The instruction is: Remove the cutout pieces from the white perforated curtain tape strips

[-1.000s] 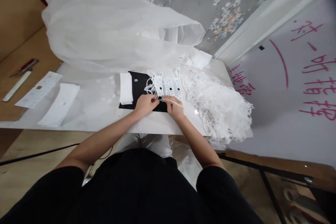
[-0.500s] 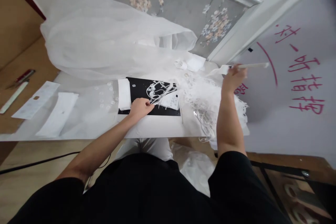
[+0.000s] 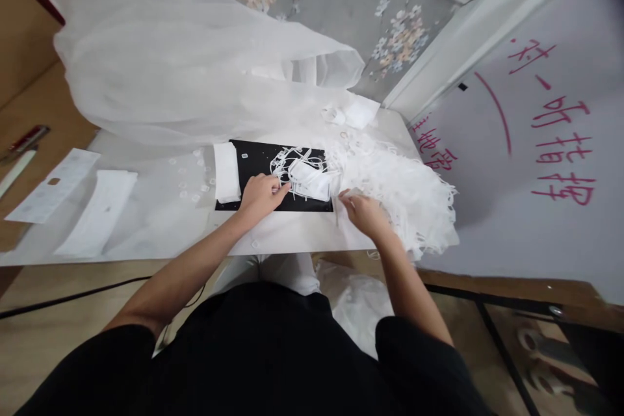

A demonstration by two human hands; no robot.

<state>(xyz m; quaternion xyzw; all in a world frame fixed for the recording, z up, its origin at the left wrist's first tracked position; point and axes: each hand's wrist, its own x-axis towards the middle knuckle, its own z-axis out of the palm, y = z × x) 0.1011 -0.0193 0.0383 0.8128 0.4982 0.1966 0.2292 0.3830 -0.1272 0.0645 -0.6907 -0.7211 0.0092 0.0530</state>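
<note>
- L hand [image 3: 263,196] is resting on black mat [image 3: 257,166], at L edge of tangled white cords [image 3: 281,161]; fingers are curling in, thumb pointing R. Can't tell if it's pinching a cord.
- R hand [image 3: 364,211] is sitting just R of mat, over table [image 3: 302,234], next to big white pile [image 3: 419,188]; fingertips are bunching close together. Can't tell if anything thin is between them.
- White piece [image 3: 309,177], looking folded/rumpled, is lying on R half of mat, betw. the hands, cords spreading around its L end.
- Stack of white strips [image 3: 227,172] is lying across mat's L edge, near L hand.
- Step in hand, prob.: handling corded pieces one by one on mat.
- Next move is prob. calling for a light pinch on the piece's edge w/ R fingers, L hand steadying cords so they're not snagging.
</note>
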